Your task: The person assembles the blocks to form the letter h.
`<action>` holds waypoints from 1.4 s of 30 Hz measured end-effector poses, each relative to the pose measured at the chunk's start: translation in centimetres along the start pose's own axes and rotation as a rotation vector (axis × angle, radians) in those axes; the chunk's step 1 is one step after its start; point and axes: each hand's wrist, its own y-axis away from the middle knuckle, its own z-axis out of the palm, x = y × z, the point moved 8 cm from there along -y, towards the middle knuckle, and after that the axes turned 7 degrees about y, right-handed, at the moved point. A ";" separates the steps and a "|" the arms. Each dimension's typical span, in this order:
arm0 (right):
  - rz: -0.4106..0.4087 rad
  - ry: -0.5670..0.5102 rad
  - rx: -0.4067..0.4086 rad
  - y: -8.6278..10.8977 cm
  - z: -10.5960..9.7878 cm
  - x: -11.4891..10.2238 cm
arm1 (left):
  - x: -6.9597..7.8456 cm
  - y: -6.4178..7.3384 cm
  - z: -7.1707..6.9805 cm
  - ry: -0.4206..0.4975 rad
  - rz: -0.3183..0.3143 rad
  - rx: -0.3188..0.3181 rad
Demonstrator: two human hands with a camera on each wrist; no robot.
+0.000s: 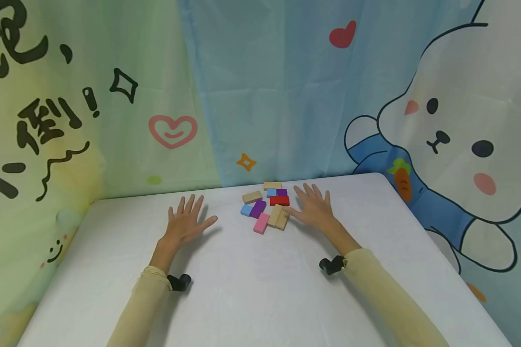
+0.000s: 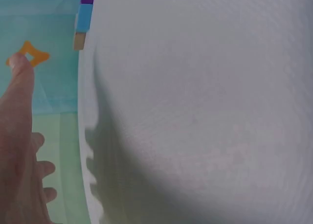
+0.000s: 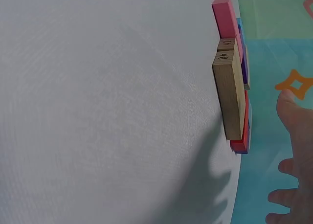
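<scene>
Several small wooden blocks lie in a loose cluster near the table's far edge. Among them are a pink block [image 1: 261, 223], a red block [image 1: 280, 201], a purple block [image 1: 258, 209], a blue block [image 1: 246, 210] and a plain wooden block [image 1: 252, 197]. Left of the cluster, my left hand [image 1: 184, 224] is held with fingers spread, holding nothing. My right hand [image 1: 314, 209], also spread and holding nothing, is just right of the blocks. Its thumb tip appears beside two adjacent plain blocks [image 3: 229, 94], whose ends bear printed numbers. Shadows fall beneath both hands.
A white cloth covers the table [image 1: 252, 299]. Behind it hangs a printed curtain [image 1: 278, 96] with a cartoon bear, hearts and lettering. Each wrist carries a small black camera, one seen at the left cuff [image 1: 180, 282].
</scene>
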 end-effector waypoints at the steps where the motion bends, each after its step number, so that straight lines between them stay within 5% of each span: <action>1: 0.001 0.000 -0.001 0.0 0.0 0.0 | 0.0 0.0 0.0 -0.003 -0.001 -0.002; 28: -0.076 -0.041 -0.020 -0.3 0.5 -2.6 | 0.6 -0.1 0.3 0.005 0.041 0.026; 42: -0.213 0.002 -0.047 1.0 2.0 -5.9 | 1.0 0.1 0.6 0.007 0.063 0.008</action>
